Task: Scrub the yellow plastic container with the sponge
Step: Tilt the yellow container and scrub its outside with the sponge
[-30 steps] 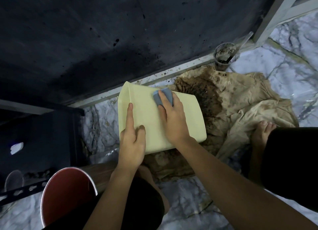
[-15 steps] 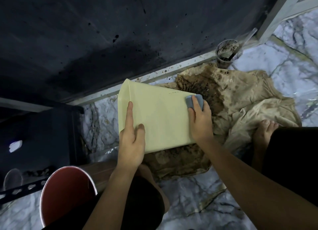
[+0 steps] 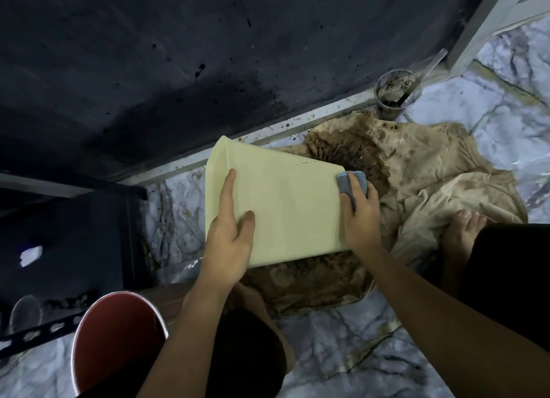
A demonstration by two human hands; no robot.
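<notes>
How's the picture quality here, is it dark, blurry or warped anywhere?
Head view: dim overall, with the wall at top nearly black; the container is the brightest thing, evenly lit without glare; the right hand and sponge look slightly smeared; a small glare spot shows on the dark stand at left; wide-angle bending curves the sill and stretches the forearms at the edges.

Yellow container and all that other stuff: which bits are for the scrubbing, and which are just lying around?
For the job: yellow container, blue sponge, left hand, right hand.

Lying about: stained cloth, dirty cup, red bucket.
</notes>
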